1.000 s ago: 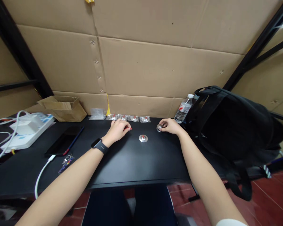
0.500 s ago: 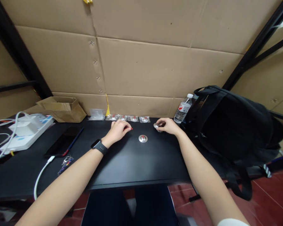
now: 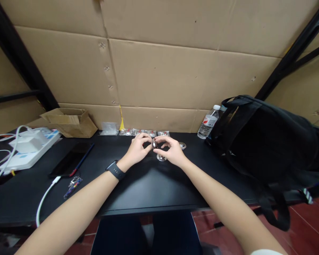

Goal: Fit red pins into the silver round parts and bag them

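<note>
A small round metal disc [image 3: 154,143], tilted on edge, is pinched above the table between both hands. My left hand [image 3: 138,148], with a dark watch on its wrist, is closed with thumb and fingertips at the disc's left side. From the right, my right hand [image 3: 172,150] grips the same disc. Below the fingers a second metal disc [image 3: 161,157] lies flat on the black table [image 3: 154,187], partly covered by the right hand. Just beyond the right knuckles rests another metal disc [image 3: 182,145]. No red piece shows at the left fingertips; it may be hidden.
Clear plastic packets [image 3: 127,132] with metal discs line the cardboard wall behind my hands. A water bottle [image 3: 208,122] and black backpack [image 3: 266,141] stand right. On the left are a paper bag [image 3: 71,124], phone [image 3: 71,159], keychain [image 3: 73,187] and power strip [image 3: 34,152].
My right hand has moved left to meet my left hand, bringing a metal disc with it. One disc now lies where the right hand was. Both hands now grip one disc.
</note>
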A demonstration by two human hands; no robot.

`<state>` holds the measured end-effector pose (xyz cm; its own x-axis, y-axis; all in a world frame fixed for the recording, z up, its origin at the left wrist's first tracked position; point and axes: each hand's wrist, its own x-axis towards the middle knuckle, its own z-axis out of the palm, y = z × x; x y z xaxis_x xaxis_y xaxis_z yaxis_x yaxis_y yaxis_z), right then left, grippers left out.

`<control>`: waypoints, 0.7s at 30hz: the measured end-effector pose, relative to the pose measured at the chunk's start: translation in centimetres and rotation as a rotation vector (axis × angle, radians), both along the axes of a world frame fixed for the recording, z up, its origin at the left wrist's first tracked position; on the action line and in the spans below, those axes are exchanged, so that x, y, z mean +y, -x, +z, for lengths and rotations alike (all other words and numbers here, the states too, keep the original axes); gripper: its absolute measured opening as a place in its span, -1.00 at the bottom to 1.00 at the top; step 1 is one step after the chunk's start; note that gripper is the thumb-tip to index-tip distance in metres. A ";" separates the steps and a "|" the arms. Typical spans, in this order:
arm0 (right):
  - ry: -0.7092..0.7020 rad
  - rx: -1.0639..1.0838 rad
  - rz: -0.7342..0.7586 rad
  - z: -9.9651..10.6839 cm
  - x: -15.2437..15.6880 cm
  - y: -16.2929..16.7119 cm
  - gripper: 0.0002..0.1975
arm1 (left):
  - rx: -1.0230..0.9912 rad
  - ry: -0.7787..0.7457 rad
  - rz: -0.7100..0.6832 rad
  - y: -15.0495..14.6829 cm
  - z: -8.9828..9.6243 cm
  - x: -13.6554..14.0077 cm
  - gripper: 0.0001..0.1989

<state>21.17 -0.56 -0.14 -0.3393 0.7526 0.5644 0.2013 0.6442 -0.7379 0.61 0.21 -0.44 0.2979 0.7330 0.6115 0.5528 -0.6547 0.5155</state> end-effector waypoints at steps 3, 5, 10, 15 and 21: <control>0.003 0.062 0.038 -0.1 0.0 0.1 -0.60 | -0.029 -0.021 -0.024 -0.2 0.2 -0.3 -0.90; 0.014 0.067 0.040 -0.1 0.1 0.0 -0.60 | -0.038 -0.022 -0.024 -0.3 0.2 -0.4 -0.90; 0.043 0.102 0.056 -0.3 0.3 -0.1 -0.60 | -0.075 -0.026 -0.016 -0.3 0.1 -0.5 -0.90; 0.075 0.140 0.089 -0.4 0.3 0.0 -0.60 | -0.088 -0.037 -0.011 -0.4 0.0 -0.4 -0.90; 0.095 0.132 0.072 -0.6 0.3 0.1 -0.61 | 0.009 -0.100 0.059 -0.6 0.3 -1.1 -0.94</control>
